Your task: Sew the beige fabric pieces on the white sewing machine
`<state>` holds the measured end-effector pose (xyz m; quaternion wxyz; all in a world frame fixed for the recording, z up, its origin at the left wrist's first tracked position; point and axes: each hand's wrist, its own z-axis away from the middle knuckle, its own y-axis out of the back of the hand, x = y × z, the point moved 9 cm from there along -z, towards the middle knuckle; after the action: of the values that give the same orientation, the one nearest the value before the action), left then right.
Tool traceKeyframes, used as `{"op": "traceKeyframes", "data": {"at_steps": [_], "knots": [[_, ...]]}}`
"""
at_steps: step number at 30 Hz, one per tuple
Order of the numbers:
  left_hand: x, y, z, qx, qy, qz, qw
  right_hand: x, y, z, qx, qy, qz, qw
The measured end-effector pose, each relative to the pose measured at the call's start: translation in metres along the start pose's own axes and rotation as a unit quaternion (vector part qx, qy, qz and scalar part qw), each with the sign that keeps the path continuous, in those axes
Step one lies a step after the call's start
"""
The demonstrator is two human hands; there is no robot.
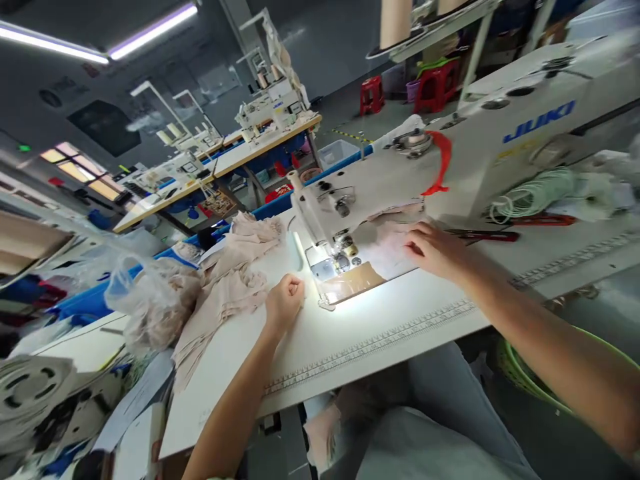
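A white sewing machine (390, 180) stands on the white table, its lamp lighting the needle area (343, 257). My left hand (286, 301) rests on the table left of the needle plate, fingers curled closed; whatever they may hold is hidden. Under the machine's arm, my right hand (436, 250) has its bent fingers pinched at the edge of a blurred pale beige fabric piece (390, 241). A shiny plate (355, 280) lies in front of the needle area. Left of my left hand lie stacked beige fabric pieces (225, 290).
A ruler strip (370, 343) runs along the table's front edge. Red-handled scissors (485, 235) and pale green cord (535, 193) lie at right. A plastic bag of fabric (160, 300) stands left. A green basket (530, 373) is below right. Other sewing tables (225, 167) stand behind.
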<state>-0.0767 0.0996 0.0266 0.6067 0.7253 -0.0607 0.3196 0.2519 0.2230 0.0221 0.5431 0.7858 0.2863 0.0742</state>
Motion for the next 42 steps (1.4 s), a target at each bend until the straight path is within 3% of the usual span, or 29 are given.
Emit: {"op": "traceKeyframes", "data": {"at_steps": [6, 11, 13, 17, 22, 26, 29, 31, 33, 36, 39, 42], "knots": [[-0.014, 0.012, 0.001, -0.005, -0.011, -0.139, 0.990, 0.006, 0.005, 0.002, 0.060, -0.011, 0.005, 0.998], [-0.045, 0.072, -0.012, 0.104, -0.075, -0.166, 0.978, 0.010, 0.011, 0.002, 0.113, -0.017, 0.010, 0.993], [-0.062, 0.084, -0.023, 0.086, -0.090, -0.173, 0.977, 0.011, 0.010, 0.002, 0.111, -0.021, 0.008, 0.994], [-0.084, 0.079, -0.031, 0.010, -0.120, -0.134, 0.984, 0.012, 0.010, 0.002, 0.106, -0.038, -0.002, 0.994], [-0.084, 0.081, -0.007, 0.070, -0.177, -0.091, 0.977, 0.011, 0.008, 0.002, 0.076, -0.050, -0.016, 0.996], [-0.082, 0.089, 0.008, 0.120, -0.183, -0.133, 0.967, 0.009, 0.012, 0.001, 0.076, -0.046, -0.017, 0.996], [-0.066, 0.102, 0.016, 0.169, -0.209, -0.159, 0.950, 0.000, 0.023, 0.004, 0.111, -0.023, -0.013, 0.993], [-0.048, 0.106, 0.022, 0.184, -0.249, -0.139, 0.941, -0.020, 0.025, 0.008, 0.105, 0.027, -0.042, 0.993], [-0.028, 0.101, 0.025, 0.158, -0.283, -0.086, 0.942, -0.054, 0.018, 0.014, 0.041, 0.108, -0.100, 0.988], [-0.005, 0.073, 0.020, 0.031, -0.266, 0.001, 0.963, -0.114, 0.002, 0.027, -0.074, 0.222, -0.142, 0.962], [0.016, 0.033, 0.013, -0.122, -0.216, 0.035, 0.968, -0.155, -0.007, 0.029, -0.092, 0.276, -0.090, 0.952], [0.040, 0.005, 0.008, -0.215, -0.201, 0.052, 0.954, -0.172, -0.013, 0.023, -0.079, 0.287, -0.032, 0.954]]}}
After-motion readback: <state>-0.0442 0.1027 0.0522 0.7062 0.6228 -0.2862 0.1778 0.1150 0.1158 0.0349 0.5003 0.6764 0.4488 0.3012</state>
